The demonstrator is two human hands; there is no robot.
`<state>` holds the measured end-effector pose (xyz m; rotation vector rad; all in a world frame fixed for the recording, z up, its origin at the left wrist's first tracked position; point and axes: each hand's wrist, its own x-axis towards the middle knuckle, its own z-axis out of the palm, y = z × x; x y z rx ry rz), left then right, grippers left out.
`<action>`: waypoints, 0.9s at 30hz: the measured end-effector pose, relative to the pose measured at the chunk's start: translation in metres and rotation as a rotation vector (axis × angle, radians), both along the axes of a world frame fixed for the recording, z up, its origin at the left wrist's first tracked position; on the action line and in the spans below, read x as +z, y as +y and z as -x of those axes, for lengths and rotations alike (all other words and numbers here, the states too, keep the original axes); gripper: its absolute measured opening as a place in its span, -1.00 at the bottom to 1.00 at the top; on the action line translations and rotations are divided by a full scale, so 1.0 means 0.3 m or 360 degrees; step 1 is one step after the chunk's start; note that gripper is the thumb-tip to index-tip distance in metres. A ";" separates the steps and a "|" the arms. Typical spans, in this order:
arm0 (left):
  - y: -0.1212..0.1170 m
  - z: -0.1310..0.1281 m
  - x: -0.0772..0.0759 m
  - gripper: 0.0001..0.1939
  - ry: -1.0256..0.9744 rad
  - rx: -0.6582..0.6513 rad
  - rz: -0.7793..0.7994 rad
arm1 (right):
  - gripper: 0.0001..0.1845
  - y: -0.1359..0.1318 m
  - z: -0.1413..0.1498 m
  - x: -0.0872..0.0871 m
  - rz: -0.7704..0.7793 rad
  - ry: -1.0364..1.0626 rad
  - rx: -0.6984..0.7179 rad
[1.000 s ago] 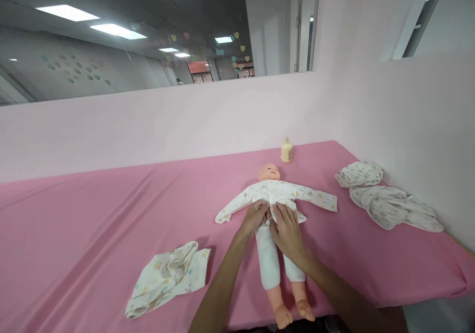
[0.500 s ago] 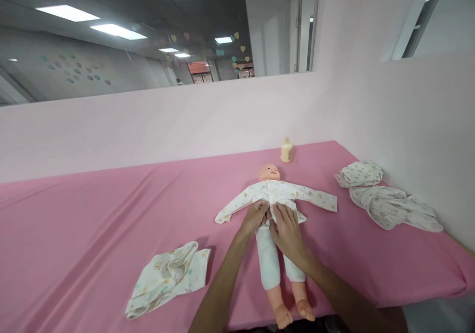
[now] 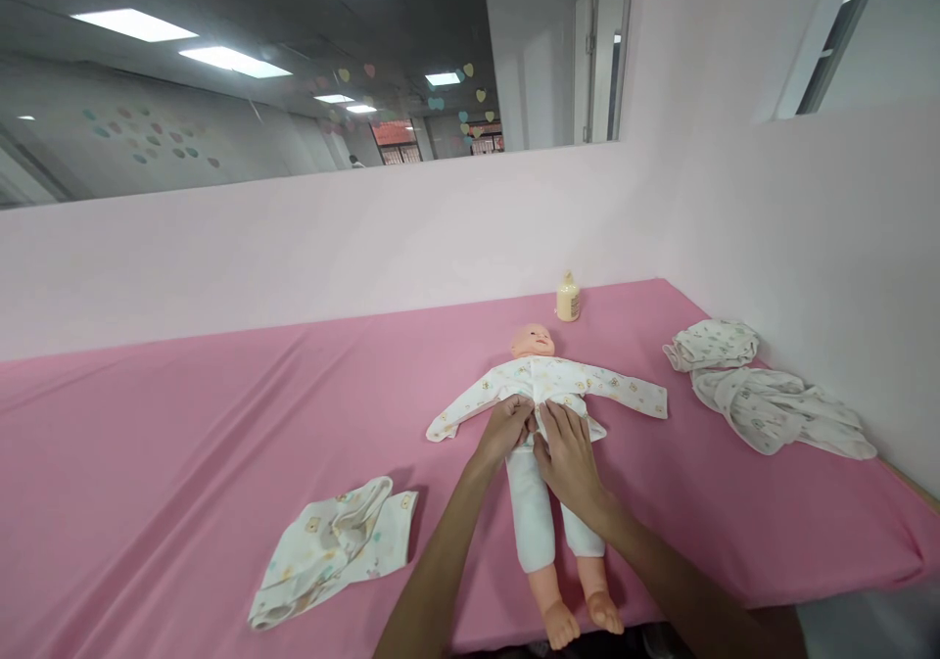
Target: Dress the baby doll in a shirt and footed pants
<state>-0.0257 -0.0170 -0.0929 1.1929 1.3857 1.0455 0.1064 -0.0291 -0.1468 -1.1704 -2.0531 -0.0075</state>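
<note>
A baby doll [image 3: 534, 340] lies on its back, its bare feet toward me. It wears a white patterned baby shirt [image 3: 514, 377] with long sleeves spread to both sides, and its legs are in pale cloth. My left hand [image 3: 509, 426] is closed at the shirt's front, fingertips pinching the fabric near the middle of the belly. Right beside it, my right hand [image 3: 569, 453] has its fingers bent down onto the same front, thumb toward the left hand. What exactly lies between the fingertips is hidden; a shirt edge seems to be there.
A folded patterned garment [image 3: 334, 551] lies at the left front. Behind the doll's head stands a cream pump bottle [image 3: 568, 299]. Two crumpled white cloths [image 3: 778, 406] rest along the right wall. A pink sheet [image 3: 220, 444] covers the table, with a mirror [image 3: 257, 71] on the wall above.
</note>
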 end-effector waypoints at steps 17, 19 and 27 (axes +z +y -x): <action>0.000 -0.001 -0.001 -0.71 0.0023 0.0013 -0.0033 | -0.53 -0.002 0.000 0.002 -0.0023 -0.0025 -0.0024; 0.000 -0.001 -0.001 -0.71 0.0021 0.0015 -0.0035 | -0.53 -0.003 0.000 0.003 -0.0020 -0.0021 -0.0017; 0.000 -0.003 -0.003 -0.74 0.0004 0.0028 -0.0023 | -0.53 -0.002 0.000 0.004 -0.0004 -0.0027 -0.0006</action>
